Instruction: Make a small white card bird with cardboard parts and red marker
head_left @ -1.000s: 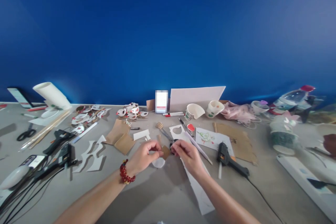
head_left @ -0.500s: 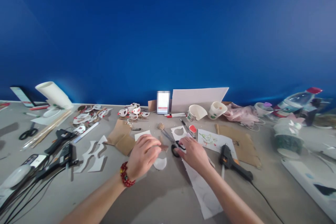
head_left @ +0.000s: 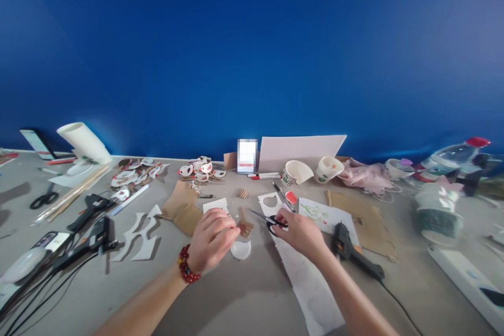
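My right hand [head_left: 301, 231] has its fingers closed on the handles of black-handled scissors [head_left: 271, 221]. The blades point left, toward a small brown cardboard piece [head_left: 244, 228]. My left hand [head_left: 214, 239], with a red bead bracelet at the wrist, is closed with curled fingers beside that piece; what it holds, if anything, is hidden. Just below the fingertips lies a round white paper piece [head_left: 240, 250]. Under and beside my right hand runs a long white paper strip [head_left: 305, 283]. A white card with a round hole [head_left: 271, 200] lies behind the scissors.
Glue guns lie on both sides, one black glue gun [head_left: 356, 252] at right with its cord. White cut-outs [head_left: 145, 247] and brown cardboard [head_left: 179, 202] are left. Small white-and-red bird shapes [head_left: 200, 168], paper cups [head_left: 297, 172] and a phone [head_left: 247, 156] stand behind. A bottle [head_left: 452, 157] is far right.
My right hand has shifted right with the scissors, and the blades have swung from pointing up and away to pointing left. The brown piece now shows more fully. My left hand has barely moved.
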Motion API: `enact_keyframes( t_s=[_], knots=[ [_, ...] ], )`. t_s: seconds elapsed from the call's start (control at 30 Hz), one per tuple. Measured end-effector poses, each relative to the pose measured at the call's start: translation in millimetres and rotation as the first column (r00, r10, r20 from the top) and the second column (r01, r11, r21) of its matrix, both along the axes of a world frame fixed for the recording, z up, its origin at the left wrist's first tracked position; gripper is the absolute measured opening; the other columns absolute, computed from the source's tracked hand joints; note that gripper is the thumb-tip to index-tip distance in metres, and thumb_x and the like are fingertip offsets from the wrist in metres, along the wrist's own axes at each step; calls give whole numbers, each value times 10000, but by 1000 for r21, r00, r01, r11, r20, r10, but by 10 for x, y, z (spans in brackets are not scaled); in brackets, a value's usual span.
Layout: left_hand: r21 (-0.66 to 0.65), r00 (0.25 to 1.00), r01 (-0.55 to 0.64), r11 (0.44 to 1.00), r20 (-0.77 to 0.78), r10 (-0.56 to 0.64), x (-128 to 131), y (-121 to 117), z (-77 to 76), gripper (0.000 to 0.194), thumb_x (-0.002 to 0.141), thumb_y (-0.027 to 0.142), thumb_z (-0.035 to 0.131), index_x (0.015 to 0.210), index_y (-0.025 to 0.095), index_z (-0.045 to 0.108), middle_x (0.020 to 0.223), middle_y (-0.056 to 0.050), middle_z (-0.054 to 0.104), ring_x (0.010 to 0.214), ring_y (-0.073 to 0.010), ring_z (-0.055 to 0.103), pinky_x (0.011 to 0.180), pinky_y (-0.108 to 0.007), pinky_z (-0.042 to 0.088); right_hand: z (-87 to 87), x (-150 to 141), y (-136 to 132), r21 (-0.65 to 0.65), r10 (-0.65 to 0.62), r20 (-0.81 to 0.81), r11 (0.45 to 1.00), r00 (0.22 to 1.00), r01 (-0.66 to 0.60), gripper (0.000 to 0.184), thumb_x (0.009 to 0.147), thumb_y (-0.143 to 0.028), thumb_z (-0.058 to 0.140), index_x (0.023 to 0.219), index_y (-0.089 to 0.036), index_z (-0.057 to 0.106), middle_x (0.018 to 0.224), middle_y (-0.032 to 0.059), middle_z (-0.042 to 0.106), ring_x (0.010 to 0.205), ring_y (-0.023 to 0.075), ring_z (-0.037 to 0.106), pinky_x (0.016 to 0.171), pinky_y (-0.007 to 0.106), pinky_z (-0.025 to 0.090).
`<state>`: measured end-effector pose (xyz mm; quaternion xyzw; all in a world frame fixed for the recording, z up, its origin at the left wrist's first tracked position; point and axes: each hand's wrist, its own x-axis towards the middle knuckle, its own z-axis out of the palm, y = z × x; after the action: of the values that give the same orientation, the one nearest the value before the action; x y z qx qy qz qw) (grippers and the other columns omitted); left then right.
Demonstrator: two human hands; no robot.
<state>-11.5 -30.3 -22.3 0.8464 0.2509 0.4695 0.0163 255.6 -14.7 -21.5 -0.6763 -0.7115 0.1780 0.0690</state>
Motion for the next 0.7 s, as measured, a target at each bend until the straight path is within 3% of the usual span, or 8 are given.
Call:
enact_keyframes(
  t_s=[0.07,0.13,0.23,0.3,0.37,0.47,0.6,0.7],
  knots=[
    [-215,993,11,977,120,16,39,-2,5,194,826,65,594,940,217,627,846,-47,662,818,-186,598,826,-360,479,28,145,6,-14,24,-95,1000,995,-26,100,767,-288,624,851,-234,631,808,-2,700,734,190,617,586,253,315],
    [-504,963,33,863,246,108,80,6,17,78,853,139,599,879,210,617,825,-37,642,795,-174,598,771,-308,476,32,281,11,-55,20,-223,998,975,-33,120,756,-313,647,833,-224,632,768,-2,672,680,175,584,580,255,322],
    [-833,886,211,512,384,261,126,38,42,78,846,258,644,840,190,606,789,-14,614,745,-142,584,707,-248,460,12,367,-18,-130,-19,-579,989,815,-69,277,752,-420,675,892,-189,613,704,-4,591,601,144,521,567,256,361],
    [-871,814,401,285,481,325,144,60,57,143,803,284,695,838,180,603,783,-2,605,735,-126,578,715,-233,459,3,307,-84,-143,-32,-793,980,609,-136,380,776,-507,655,941,-170,594,723,3,559,618,137,511,585,259,395],
    [-827,742,543,149,555,375,159,69,67,184,760,274,737,829,173,600,784,7,605,717,-109,575,717,-221,460,0,167,-182,-149,-48,-887,971,460,-187,447,799,-579,623,954,-162,585,769,19,562,638,132,508,598,257,407],
    [-779,682,620,97,596,425,177,50,76,209,726,262,768,803,171,597,751,27,586,665,-86,567,680,-202,453,-12,-99,-332,-209,-80,-902,941,425,-267,505,801,-661,576,857,-159,581,738,26,578,573,112,465,541,239,369],
    [-773,650,619,137,602,463,204,-12,108,220,713,273,776,810,175,605,767,34,577,668,-86,570,685,-208,459,-55,-347,-448,-226,-42,-890,905,454,-360,516,798,-698,545,797,-183,581,694,18,595,557,118,447,520,231,343],
    [-792,652,583,182,589,477,233,-57,151,230,714,295,772,807,169,604,758,27,577,669,-92,569,665,-206,449,-69,-413,-480,-214,-22,-904,888,427,-406,530,783,-720,534,806,-192,580,687,14,596,550,123,438,513,234,328]
  ],
)
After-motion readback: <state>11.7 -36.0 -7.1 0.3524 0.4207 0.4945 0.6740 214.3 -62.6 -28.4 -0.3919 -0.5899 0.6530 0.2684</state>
